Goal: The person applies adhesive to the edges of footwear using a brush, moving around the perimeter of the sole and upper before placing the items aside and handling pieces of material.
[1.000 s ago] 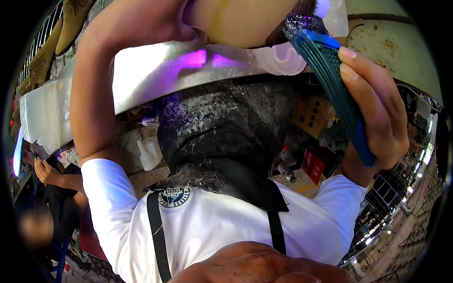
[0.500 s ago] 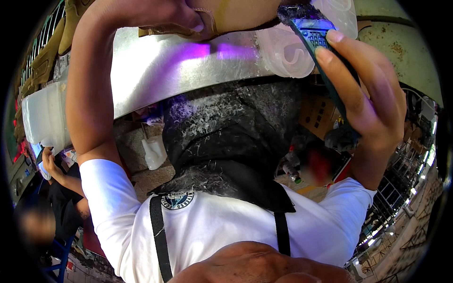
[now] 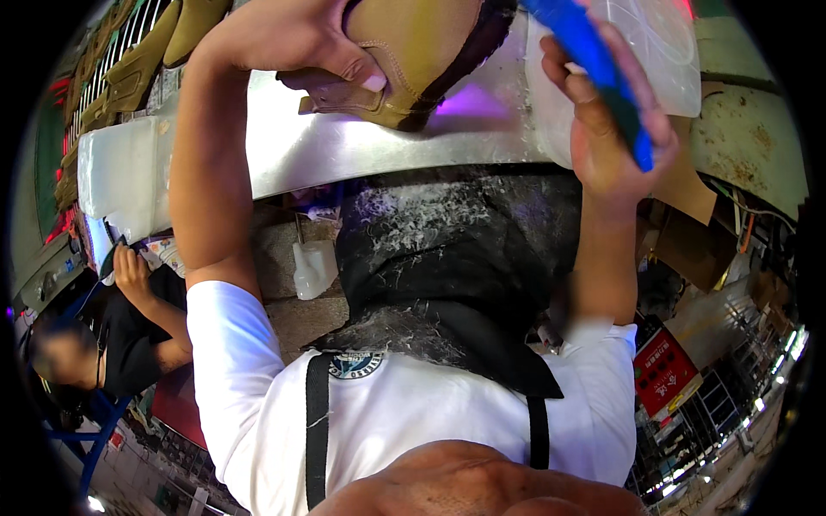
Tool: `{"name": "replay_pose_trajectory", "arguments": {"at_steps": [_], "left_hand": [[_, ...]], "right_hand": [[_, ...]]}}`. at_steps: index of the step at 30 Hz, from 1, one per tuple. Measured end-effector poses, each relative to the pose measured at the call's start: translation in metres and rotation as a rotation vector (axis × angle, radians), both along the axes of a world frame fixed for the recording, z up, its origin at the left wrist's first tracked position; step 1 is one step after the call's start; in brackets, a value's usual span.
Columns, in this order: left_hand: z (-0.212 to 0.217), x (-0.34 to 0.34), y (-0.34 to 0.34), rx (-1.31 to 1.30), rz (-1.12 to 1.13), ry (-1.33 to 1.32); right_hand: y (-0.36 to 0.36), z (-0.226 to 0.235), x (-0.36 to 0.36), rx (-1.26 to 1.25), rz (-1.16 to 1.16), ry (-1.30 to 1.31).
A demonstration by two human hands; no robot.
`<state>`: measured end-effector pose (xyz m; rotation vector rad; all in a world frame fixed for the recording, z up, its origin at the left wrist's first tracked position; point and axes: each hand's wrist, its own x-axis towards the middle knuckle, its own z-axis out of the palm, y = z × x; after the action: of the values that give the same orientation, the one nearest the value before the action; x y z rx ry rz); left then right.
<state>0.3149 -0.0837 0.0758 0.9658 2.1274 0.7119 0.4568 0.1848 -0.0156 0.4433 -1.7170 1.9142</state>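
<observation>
At the top of the view a tan shoe upper (image 3: pixel 413 52) with visible stitching is tilted above the shiny metal table (image 3: pixel 310 150). A dark band runs along its lower edge. My left hand (image 3: pixel 327 47) is closed on it, with the thumb pressed on its near side. To the right of the shoe my right hand (image 3: pixel 607 129) is closed round the blue handle of a brush (image 3: pixel 594 56). The brush is slightly blurred, and its bristle end is cut off by the top of the picture.
Translucent plastic containers stand on the table, one (image 3: pixel 662 52) behind my right hand, another (image 3: pixel 120 168) left of my arm. Tan shoes (image 3: pixel 142 73) line a rack at upper left. My black apron (image 3: pixel 465 249) bears white fluff. Another person (image 3: pixel 146 310) sits at left. A red box (image 3: pixel 662 370) is at lower right.
The shoe has come lower into view and shows more of its dark edge. My right hand has turned, so the brush handle now points down to the right and its dark bristles have left the view.
</observation>
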Motion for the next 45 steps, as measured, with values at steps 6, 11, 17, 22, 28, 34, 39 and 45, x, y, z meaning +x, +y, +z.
{"name": "replay_pose_trajectory", "arguments": {"at_steps": [6,11,17,22,28,34,39,45], "left_hand": [[-0.001,0.004,-0.011,-0.026,0.061,0.000],[-0.001,0.004,-0.008,-0.020,0.062,0.006],[-0.002,0.006,-0.005,-0.037,0.084,-0.011],[-0.001,0.004,-0.003,-0.079,0.108,-0.024],[-0.004,0.003,-0.003,-0.013,0.154,-0.120],[-0.007,-0.002,0.000,-0.026,0.149,-0.169],[-0.010,-0.001,-0.007,-0.030,0.136,-0.053],[-0.067,0.034,-0.057,0.324,0.306,-0.140]], "right_hand": [[0.020,0.030,0.011,0.770,0.187,0.119],[0.050,0.085,0.002,0.490,0.160,-0.092],[0.053,0.118,-0.015,1.015,0.091,0.112],[0.042,0.113,-0.014,1.190,0.132,0.252],[0.032,0.098,-0.016,1.191,0.157,0.307],[0.019,0.054,0.000,1.007,0.068,0.252],[-0.001,0.020,0.023,0.944,0.150,0.060],[0.036,0.042,0.071,0.280,0.052,-0.493]]}}
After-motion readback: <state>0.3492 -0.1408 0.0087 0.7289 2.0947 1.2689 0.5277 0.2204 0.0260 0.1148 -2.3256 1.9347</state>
